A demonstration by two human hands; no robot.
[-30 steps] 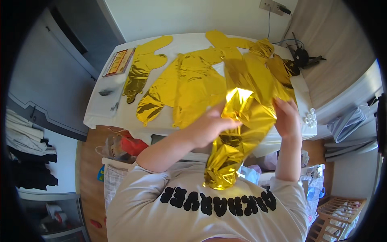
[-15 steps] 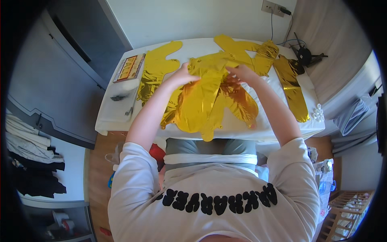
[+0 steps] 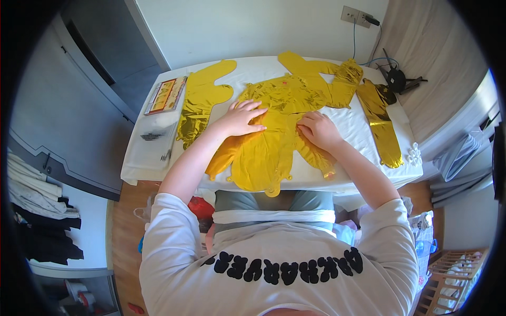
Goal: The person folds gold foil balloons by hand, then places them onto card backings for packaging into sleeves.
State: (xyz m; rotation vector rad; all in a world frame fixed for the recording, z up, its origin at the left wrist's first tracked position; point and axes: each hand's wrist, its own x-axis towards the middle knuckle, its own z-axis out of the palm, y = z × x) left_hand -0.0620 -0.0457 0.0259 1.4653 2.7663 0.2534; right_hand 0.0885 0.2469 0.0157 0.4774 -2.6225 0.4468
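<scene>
A flat, uninflated gold foil balloon (image 3: pixel 269 158) lies across the middle of the table, its lower tabs reaching the near edge. My left hand (image 3: pixel 241 118) rests on its left part, fingers spread over the foil. At the right side of the same balloon, my right hand (image 3: pixel 320 130) has its fingers bent and drawn together on the foil edge; the fingertips are partly hidden. Another flat gold foil balloon (image 3: pixel 205 87) lies to the left. Behind and to the right is a further gold foil piece (image 3: pixel 316 71), and a narrow gold strip (image 3: pixel 380 124) lies at the far right.
The white-covered table (image 3: pixel 350 126) also bears a printed picture packet (image 3: pixel 165 96) and a clear plastic bag (image 3: pixel 150 139) on the left. A black router (image 3: pixel 396 78) with cables stands back right, and small white pieces (image 3: pixel 414 154) sit at the right edge.
Both hands have come down and nearer to me, lowering the raised middle balloon onto the table, where it now lies flatter. My left hand's fingers have spread out on the foil.
</scene>
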